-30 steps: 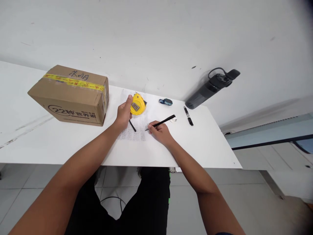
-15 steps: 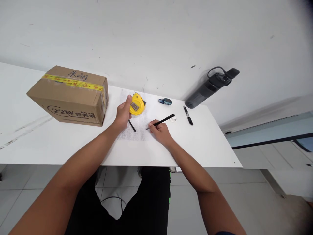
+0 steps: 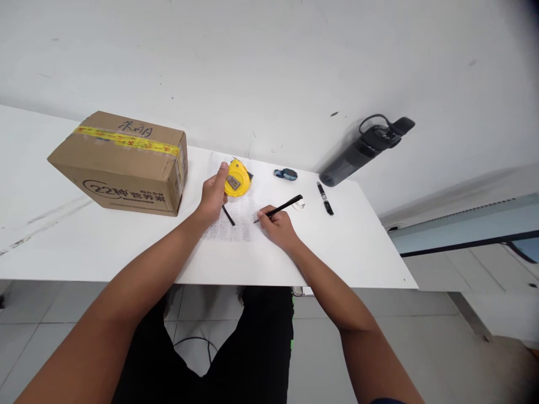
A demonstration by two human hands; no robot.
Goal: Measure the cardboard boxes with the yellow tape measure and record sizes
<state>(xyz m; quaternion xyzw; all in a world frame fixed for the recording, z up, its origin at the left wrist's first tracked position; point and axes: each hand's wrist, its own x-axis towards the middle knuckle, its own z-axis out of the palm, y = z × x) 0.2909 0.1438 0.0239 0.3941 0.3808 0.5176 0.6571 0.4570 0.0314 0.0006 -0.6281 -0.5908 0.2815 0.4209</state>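
My left hand (image 3: 213,194) grips a yellow tape measure (image 3: 236,178) and holds it on a printed sheet of paper (image 3: 231,227) lying on the white table (image 3: 84,247). A short black strap or strip (image 3: 228,215) runs out below that hand. My right hand (image 3: 278,226) is closed on a black pen (image 3: 280,208), its tip touching the paper to the right of the tape measure.
A taped cardboard box (image 3: 122,163) stands at the left of the table. Near the far edge lie a small dark blue object (image 3: 286,174), a black marker (image 3: 324,198) and a dark water bottle (image 3: 364,149) leaning against the white wall. The table's right end is near the marker.
Almost nothing differs. Both hands stay in place, and the pen tip shifts only slightly on the paper.
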